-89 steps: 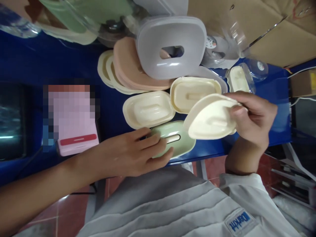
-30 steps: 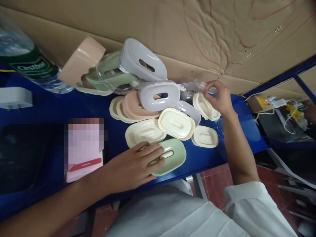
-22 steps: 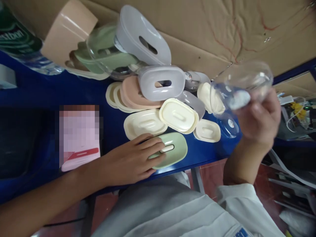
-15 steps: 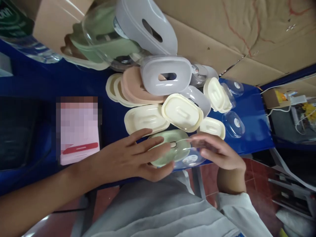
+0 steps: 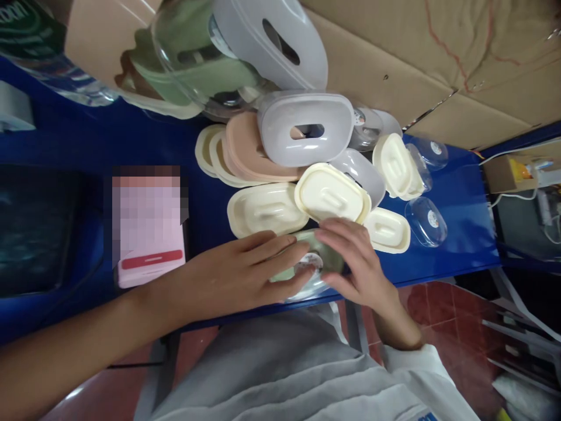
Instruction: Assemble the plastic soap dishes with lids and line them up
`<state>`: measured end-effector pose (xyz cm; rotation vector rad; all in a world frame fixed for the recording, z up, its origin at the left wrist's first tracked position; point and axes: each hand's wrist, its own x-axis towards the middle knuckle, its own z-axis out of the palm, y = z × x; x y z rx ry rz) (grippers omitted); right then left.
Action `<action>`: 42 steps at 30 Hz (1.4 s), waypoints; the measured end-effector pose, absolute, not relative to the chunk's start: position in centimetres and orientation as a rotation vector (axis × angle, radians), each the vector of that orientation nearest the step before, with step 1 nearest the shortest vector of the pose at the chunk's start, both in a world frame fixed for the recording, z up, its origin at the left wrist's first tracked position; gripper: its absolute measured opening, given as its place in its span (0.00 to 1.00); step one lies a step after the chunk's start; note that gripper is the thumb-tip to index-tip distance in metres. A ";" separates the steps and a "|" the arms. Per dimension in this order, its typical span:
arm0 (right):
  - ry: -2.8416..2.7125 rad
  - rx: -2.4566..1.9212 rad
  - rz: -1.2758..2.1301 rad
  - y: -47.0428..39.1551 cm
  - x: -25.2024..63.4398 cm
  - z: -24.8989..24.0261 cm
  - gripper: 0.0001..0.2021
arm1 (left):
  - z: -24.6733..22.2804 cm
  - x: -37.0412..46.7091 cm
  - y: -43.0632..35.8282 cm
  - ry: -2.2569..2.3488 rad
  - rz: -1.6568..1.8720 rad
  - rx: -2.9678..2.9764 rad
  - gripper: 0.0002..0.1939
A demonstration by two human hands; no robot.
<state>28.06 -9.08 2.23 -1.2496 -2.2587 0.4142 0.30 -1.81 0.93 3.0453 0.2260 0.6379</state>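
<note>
Your left hand (image 5: 245, 268) is spread loosely over the clear cover (image 5: 309, 264) on the green piece (image 5: 331, 251), at the blue table's (image 5: 460, 225) near edge; your right hand (image 5: 362, 266) curves at the cover's right end, its grip unclear.

We see smooth, glossy plastic in the green dish (image 5: 286, 273), grey cover (image 5: 307, 111) and cream tray (image 5: 388, 229), shiny transparent plastic in the clear lid (image 5: 312, 290), matt brown cardboard (image 5: 390, 73), and cloth in our shirt (image 5: 272, 374).

The clear cover (image 5: 316, 263), earlier held up right of the green lid (image 5: 332, 252), now lies over it, with the right hand (image 5: 357, 266) lowered to its right end
</note>
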 end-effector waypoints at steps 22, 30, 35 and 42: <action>-2.701 -1.097 0.186 -10.8 29.4 1.5 0.35 | 1.5 0.6 -1.7 0.236 0.521 2.701 0.29; -2.664 -1.095 0.168 -10.7 29.9 1.1 0.38 | 1.9 0.0 -0.6 0.258 0.474 2.345 0.25; -2.507 -1.054 0.035 -11.1 30.1 -0.2 0.30 | 2.9 -0.6 0.2 0.385 0.690 2.190 0.13; -1.984 -1.198 0.186 -12.4 32.6 -0.2 0.44 | 1.9 -0.4 -0.2 0.512 0.903 2.549 0.10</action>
